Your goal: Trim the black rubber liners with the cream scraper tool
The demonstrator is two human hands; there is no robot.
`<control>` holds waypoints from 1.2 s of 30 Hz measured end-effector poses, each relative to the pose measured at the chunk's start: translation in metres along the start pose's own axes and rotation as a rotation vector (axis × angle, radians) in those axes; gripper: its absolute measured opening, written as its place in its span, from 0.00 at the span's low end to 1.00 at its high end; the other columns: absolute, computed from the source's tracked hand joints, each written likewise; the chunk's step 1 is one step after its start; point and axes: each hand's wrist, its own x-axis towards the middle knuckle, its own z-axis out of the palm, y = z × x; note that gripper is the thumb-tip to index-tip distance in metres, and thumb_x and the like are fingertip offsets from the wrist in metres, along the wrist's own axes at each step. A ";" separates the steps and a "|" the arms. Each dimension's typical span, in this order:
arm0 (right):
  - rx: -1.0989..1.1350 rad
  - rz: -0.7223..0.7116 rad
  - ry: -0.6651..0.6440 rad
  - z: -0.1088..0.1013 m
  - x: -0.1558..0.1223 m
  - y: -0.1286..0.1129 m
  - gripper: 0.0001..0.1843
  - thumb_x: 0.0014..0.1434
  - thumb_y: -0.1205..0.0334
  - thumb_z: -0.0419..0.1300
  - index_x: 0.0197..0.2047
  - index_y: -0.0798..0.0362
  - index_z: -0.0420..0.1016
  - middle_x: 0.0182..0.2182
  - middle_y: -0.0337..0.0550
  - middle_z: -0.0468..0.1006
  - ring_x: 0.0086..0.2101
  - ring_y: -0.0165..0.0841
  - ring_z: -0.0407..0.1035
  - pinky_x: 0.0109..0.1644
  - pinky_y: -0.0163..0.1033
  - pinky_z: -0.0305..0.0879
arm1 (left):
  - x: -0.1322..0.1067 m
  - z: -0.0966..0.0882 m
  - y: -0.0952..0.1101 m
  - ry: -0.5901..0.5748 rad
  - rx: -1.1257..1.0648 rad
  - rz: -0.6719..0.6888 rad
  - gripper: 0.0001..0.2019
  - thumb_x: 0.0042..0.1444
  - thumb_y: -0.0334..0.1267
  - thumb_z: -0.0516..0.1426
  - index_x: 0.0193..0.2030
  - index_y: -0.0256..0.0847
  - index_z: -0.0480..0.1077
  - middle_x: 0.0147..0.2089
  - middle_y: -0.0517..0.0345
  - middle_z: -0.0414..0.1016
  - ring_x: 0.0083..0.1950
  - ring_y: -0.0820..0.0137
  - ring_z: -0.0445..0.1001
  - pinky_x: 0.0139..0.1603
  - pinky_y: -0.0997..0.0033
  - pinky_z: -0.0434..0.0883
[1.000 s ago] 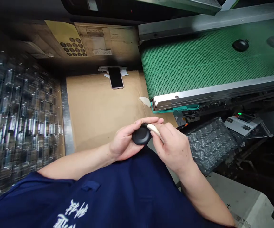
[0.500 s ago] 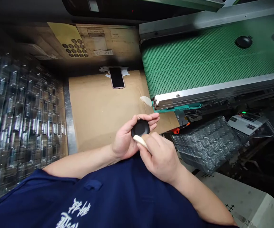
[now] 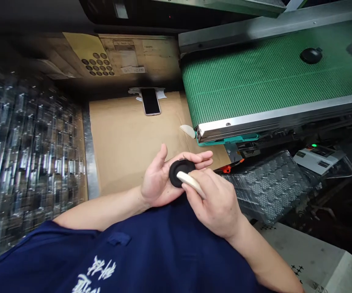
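In the head view my left hand (image 3: 157, 183) lies palm up, thumb raised and fingers stretched out. It holds a round black shallow piece (image 3: 176, 171), like a small compact lid, on the palm and finger bases. My right hand (image 3: 214, 199) pinches a flat cream-coloured sponge pad (image 3: 191, 183) between thumb and fingers. The pad's tip overlaps the hollow face of the black piece; whether it presses there I cannot tell. Both hands are just in front of my dark blue shirt, over the near edge of the cardboard sheet (image 3: 124, 142).
A green conveyor belt (image 3: 240, 85) at the right carries round black pieces (image 3: 311, 55). Another cream pad (image 3: 188, 131) lies by its corner. A phone (image 3: 150, 101) rests on the cardboard. Clear plastic trays (image 3: 26, 162) are stacked left; more trays (image 3: 264, 183) lie right.
My left thumb has lifted off the black piece and the fingers have opened flatter. My right hand has shifted slightly right and down with the sponge pad.
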 end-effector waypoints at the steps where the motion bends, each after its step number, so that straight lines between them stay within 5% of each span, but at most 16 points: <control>1: 0.000 0.018 0.003 0.000 0.001 0.000 0.07 0.67 0.67 0.59 0.48 0.57 0.74 0.33 0.45 0.78 0.33 0.35 0.71 0.38 0.42 0.70 | 0.000 0.001 -0.001 -0.001 0.002 -0.006 0.36 0.68 0.64 0.40 0.47 0.36 0.78 0.71 0.42 0.66 0.76 0.49 0.56 0.76 0.48 0.52; 8: -0.086 0.005 0.085 0.002 0.013 -0.002 0.09 0.69 0.66 0.56 0.48 0.56 0.75 0.37 0.48 0.81 0.36 0.36 0.75 0.40 0.42 0.71 | -0.002 0.003 -0.011 0.004 0.047 0.001 0.31 0.68 0.62 0.44 0.49 0.38 0.78 0.72 0.44 0.66 0.76 0.51 0.57 0.76 0.51 0.53; 13: -0.041 -0.086 -0.065 -0.001 0.012 0.000 0.09 0.70 0.66 0.55 0.46 0.57 0.76 0.31 0.44 0.78 0.32 0.36 0.72 0.36 0.42 0.70 | -0.004 0.002 -0.010 0.010 0.096 0.004 0.34 0.68 0.63 0.43 0.49 0.35 0.78 0.73 0.41 0.63 0.76 0.49 0.57 0.76 0.51 0.53; 17: -0.031 -0.018 0.018 -0.001 0.012 0.001 0.10 0.69 0.67 0.55 0.49 0.59 0.76 0.38 0.48 0.80 0.39 0.37 0.75 0.43 0.42 0.71 | -0.003 0.001 -0.011 0.012 0.052 -0.023 0.32 0.69 0.61 0.44 0.50 0.37 0.78 0.72 0.44 0.65 0.75 0.50 0.58 0.76 0.51 0.54; 21: -0.005 -0.104 -0.070 -0.006 0.009 0.000 0.08 0.69 0.66 0.57 0.45 0.58 0.77 0.30 0.43 0.76 0.30 0.34 0.69 0.35 0.41 0.67 | -0.002 0.000 -0.007 0.012 0.049 -0.030 0.33 0.70 0.60 0.41 0.50 0.35 0.78 0.70 0.41 0.67 0.75 0.51 0.59 0.76 0.51 0.54; 25: -0.029 -0.076 -0.037 -0.011 0.005 0.003 0.08 0.67 0.68 0.59 0.47 0.56 0.78 0.33 0.44 0.78 0.33 0.34 0.71 0.39 0.41 0.68 | -0.001 0.001 -0.002 -0.012 0.021 -0.058 0.36 0.70 0.60 0.37 0.51 0.34 0.78 0.71 0.40 0.67 0.74 0.49 0.60 0.74 0.48 0.57; 31: -0.237 -0.042 0.026 -0.010 0.010 0.009 0.08 0.68 0.68 0.57 0.45 0.55 0.78 0.34 0.46 0.80 0.34 0.35 0.71 0.40 0.41 0.66 | -0.001 0.000 -0.005 0.044 0.045 -0.056 0.23 0.71 0.41 0.45 0.55 0.33 0.77 0.71 0.43 0.67 0.74 0.52 0.61 0.75 0.52 0.56; 36: -0.193 -0.051 -0.091 -0.008 0.007 0.006 0.09 0.69 0.68 0.55 0.42 0.54 0.77 0.31 0.43 0.77 0.31 0.34 0.69 0.37 0.41 0.63 | 0.001 -0.005 -0.008 0.036 0.072 0.004 0.23 0.69 0.41 0.47 0.58 0.31 0.76 0.72 0.42 0.65 0.75 0.50 0.58 0.77 0.51 0.52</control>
